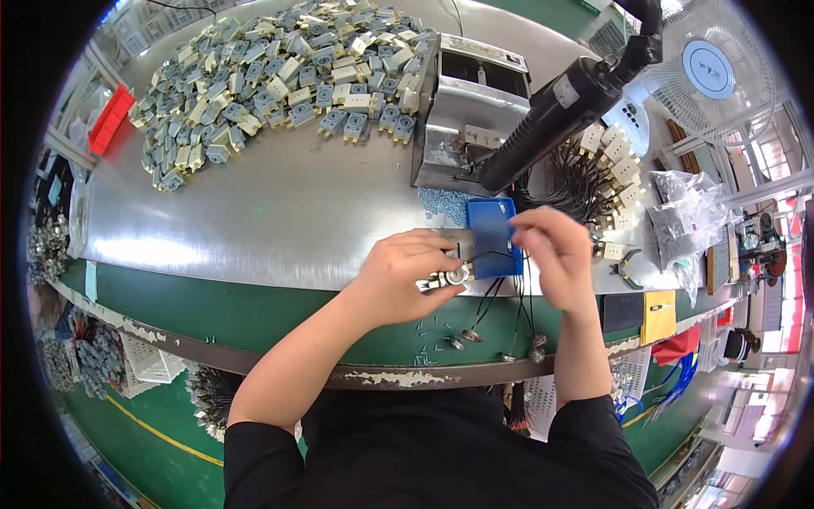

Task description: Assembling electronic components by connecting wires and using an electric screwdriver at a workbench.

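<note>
My left hand (405, 273) is closed round a small pale part with a round centre (458, 275), low over the front of the metal bench. Its thumb and fingers partly cover the part. To the right, my right hand (558, 254) is raised at the edge of a shallow blue tray (490, 222). Its thumb and fingertips are bent together, slightly blurred, and what they pinch is too small to tell. Black wires (485, 307) run from the tray area over the front edge, ending in small round metal pieces (471, 336).
A large heap of grey and cream switch-like parts (297, 76) covers the back left. A metal fixture (471, 110) and black cylinder (551, 119) stand behind the tray beside small screws (443, 204). Wired cream blocks (623, 165), a plastic bag (682, 216) and pliers (626, 268) lie right.
</note>
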Available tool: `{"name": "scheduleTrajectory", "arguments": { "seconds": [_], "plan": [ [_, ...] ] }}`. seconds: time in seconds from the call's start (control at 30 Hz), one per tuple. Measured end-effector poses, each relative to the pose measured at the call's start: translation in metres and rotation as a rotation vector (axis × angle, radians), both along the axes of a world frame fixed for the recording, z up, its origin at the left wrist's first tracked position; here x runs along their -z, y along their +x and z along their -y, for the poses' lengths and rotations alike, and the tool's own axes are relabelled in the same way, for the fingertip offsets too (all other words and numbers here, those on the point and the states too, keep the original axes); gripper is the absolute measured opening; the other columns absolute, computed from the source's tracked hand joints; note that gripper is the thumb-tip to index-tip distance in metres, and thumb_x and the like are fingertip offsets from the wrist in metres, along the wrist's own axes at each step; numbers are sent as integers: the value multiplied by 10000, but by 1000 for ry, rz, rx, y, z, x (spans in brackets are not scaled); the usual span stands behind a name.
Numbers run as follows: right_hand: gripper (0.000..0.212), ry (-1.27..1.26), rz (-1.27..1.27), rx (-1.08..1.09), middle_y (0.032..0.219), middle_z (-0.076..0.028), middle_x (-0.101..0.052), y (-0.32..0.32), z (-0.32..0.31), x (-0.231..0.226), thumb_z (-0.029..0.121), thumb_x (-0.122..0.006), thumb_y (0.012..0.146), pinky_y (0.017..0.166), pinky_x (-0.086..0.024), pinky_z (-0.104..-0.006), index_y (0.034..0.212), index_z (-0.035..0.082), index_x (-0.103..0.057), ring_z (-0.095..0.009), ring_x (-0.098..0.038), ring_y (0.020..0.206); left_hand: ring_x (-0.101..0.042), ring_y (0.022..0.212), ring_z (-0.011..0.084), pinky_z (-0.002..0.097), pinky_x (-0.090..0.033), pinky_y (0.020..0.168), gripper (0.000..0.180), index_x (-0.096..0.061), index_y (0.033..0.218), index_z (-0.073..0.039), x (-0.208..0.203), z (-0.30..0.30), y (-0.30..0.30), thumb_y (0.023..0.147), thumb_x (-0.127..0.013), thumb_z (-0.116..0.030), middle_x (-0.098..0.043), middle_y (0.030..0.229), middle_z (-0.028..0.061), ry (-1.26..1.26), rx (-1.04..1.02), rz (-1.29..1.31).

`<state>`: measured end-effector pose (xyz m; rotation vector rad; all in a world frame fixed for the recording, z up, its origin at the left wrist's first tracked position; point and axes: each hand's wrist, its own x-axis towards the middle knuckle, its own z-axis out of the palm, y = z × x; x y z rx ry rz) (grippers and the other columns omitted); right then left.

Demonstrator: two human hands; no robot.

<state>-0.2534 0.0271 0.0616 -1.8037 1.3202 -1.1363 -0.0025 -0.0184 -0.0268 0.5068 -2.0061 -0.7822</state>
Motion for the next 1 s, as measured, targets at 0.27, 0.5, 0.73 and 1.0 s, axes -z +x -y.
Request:
{"name": "scheduleTrajectory", "arguments": {
  "seconds": [0.27, 0.5, 0.73, 1.0],
  "plan": [
    [401, -21, -431, -289, 1138, -131, -696, 27, -10, -3, 85, -812, 752, 993, -502, -424, 1134, 12, -712, -342, -641, 1095, -747, 909, 297, 394, -608, 806, 308, -748, 929, -44, -9, -5, -2, 696, -932, -125, -758, 943, 113, -132, -21, 34],
    [398, -142, -560, -231, 1101, -101, -687, 30, -12, 8, 126, -842, 758, 980, -488, -432, 1118, 39, -697, -318, -648, 1085, -766, 881, 292, 384, -616, 768, 321, -752, 974, -53, -13, -11, -1, 706, -918, -109, -774, 966, 101, -217, -83, -22],
    [390, -404, -821, 3, 1006, -35, -694, 41, -22, 20, 182, -858, 720, 897, -469, -399, 1056, 91, -680, -232, -678, 950, -774, 924, 314, 377, -618, 773, 367, -729, 1049, -34, -19, -19, -5, 728, -903, -70, -783, 1001, 132, -129, -167, -20],
    [420, -476, -771, 23, 968, -38, -688, 42, -20, 22, 245, -871, 680, 874, -475, -413, 1020, 96, -674, -246, -670, 897, -769, 986, 310, 379, -613, 811, 447, -676, 1115, -22, -29, -31, -3, 753, -922, -115, -773, 1097, 153, 160, -209, 45]
  ]
}}
